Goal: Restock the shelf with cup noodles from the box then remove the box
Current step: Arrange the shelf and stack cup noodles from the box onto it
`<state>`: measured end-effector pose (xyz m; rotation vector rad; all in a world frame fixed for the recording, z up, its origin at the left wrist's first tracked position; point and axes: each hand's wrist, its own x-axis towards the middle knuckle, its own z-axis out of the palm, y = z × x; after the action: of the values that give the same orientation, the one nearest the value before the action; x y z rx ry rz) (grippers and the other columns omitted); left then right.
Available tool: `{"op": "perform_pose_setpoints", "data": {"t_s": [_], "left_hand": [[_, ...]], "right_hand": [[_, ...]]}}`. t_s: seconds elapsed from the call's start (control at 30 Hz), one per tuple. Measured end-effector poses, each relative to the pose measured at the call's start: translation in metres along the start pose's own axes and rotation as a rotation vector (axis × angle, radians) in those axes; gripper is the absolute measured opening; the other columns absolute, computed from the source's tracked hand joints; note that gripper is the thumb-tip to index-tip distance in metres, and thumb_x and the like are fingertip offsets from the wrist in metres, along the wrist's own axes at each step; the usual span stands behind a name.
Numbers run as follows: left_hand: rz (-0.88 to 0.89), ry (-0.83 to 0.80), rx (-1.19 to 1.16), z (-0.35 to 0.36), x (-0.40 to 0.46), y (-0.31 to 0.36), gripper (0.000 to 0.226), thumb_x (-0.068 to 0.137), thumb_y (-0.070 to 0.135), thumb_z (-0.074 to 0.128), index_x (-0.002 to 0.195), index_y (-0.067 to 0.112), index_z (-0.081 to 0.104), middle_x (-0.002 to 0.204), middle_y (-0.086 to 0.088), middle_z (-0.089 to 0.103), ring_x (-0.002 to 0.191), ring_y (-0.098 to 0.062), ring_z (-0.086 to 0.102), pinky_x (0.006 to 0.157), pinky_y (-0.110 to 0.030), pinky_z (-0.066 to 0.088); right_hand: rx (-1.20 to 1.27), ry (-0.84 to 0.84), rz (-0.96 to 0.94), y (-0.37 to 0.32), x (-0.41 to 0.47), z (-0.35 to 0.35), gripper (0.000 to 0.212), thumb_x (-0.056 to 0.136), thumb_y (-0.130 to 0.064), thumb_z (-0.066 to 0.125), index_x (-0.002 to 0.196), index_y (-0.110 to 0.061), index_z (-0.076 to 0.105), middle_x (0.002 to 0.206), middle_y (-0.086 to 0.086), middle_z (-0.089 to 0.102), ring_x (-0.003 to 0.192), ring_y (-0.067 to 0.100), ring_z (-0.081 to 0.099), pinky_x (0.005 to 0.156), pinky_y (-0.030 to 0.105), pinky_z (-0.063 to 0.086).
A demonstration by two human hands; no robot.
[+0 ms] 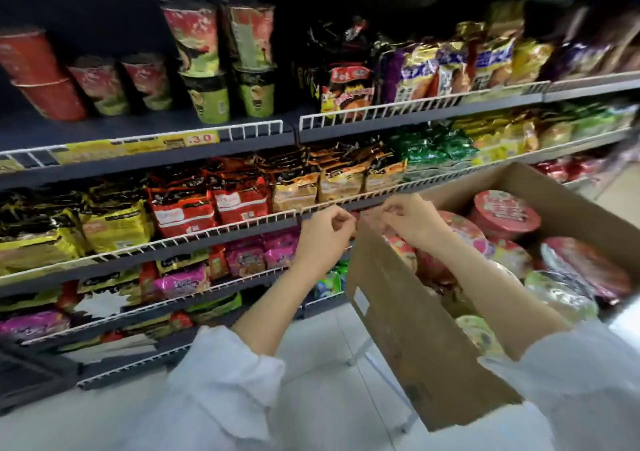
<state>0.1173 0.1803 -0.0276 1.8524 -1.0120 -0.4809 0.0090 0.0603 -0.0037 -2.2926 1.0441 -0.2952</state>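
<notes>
An open cardboard box (398, 319) stands at the right, full of several cup and bowl noodles with pink, red and green lids (505, 215). My right hand (405, 218) reaches over the box's near-left corner, fingers curled around something small and reddish that I cannot make out. My left hand (325, 232) hovers just left of the box, in front of the shelf rail, fingers curled with nothing clearly in them. On the upper shelf (145, 128) at the left stand red and green cup noodles (204, 69), some stacked two high.
Lower shelves with white wire rails (225, 230) hold packs of instant noodles in yellow, red, orange, green and pink. A white metal stand leg (381, 374) shows under the box. The floor is pale tile.
</notes>
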Motion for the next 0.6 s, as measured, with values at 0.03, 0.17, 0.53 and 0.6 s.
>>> {"op": "perform_pose_setpoints", "data": {"t_s": [0.03, 0.17, 0.53, 0.6], "left_hand": [[-0.001, -0.032, 0.004, 0.016, -0.007, 0.007, 0.014, 0.094, 0.017, 0.052, 0.097, 0.013, 0.065, 0.091, -0.005, 0.069, 0.077, -0.019, 0.066, 0.074, -0.034, 0.055], [0.008, -0.124, 0.029, 0.074, -0.031, 0.035, 0.010, 0.092, 0.020, 0.056, 0.095, 0.017, 0.065, 0.089, 0.000, 0.065, 0.080, -0.015, 0.062, 0.069, -0.029, 0.049], [0.034, -0.488, 0.524, 0.181, -0.046, 0.080, 0.020, 0.092, 0.015, 0.052, 0.097, 0.007, 0.070, 0.096, -0.013, 0.068, 0.089, -0.029, 0.062, 0.072, -0.033, 0.048], [-0.026, -0.612, 0.690, 0.197, -0.043, 0.082, 0.026, 0.093, 0.014, 0.048, 0.072, 0.005, 0.060, 0.070, -0.012, 0.054, 0.064, -0.027, 0.052, 0.054, -0.031, 0.037]], "right_hand": [[0.005, 0.014, 0.039, 0.018, -0.012, -0.009, 0.020, 0.091, -0.017, 0.054, 0.084, -0.007, 0.069, 0.083, 0.012, 0.072, 0.079, 0.027, 0.068, 0.071, 0.034, 0.054], [0.003, 0.049, 0.149, 0.080, -0.056, -0.041, 0.016, 0.088, -0.014, 0.056, 0.083, -0.009, 0.071, 0.084, 0.013, 0.072, 0.081, 0.027, 0.065, 0.076, 0.035, 0.051], [-0.230, -0.242, 0.168, 0.189, -0.081, -0.082, 0.051, 0.089, -0.023, 0.062, 0.135, -0.009, 0.046, 0.137, 0.015, 0.048, 0.124, 0.030, 0.046, 0.093, 0.031, 0.039], [-0.283, -0.301, 0.174, 0.200, -0.075, -0.084, 0.062, 0.088, -0.028, 0.064, 0.139, -0.004, 0.038, 0.140, 0.018, 0.042, 0.129, 0.032, 0.040, 0.097, 0.033, 0.038]]}}
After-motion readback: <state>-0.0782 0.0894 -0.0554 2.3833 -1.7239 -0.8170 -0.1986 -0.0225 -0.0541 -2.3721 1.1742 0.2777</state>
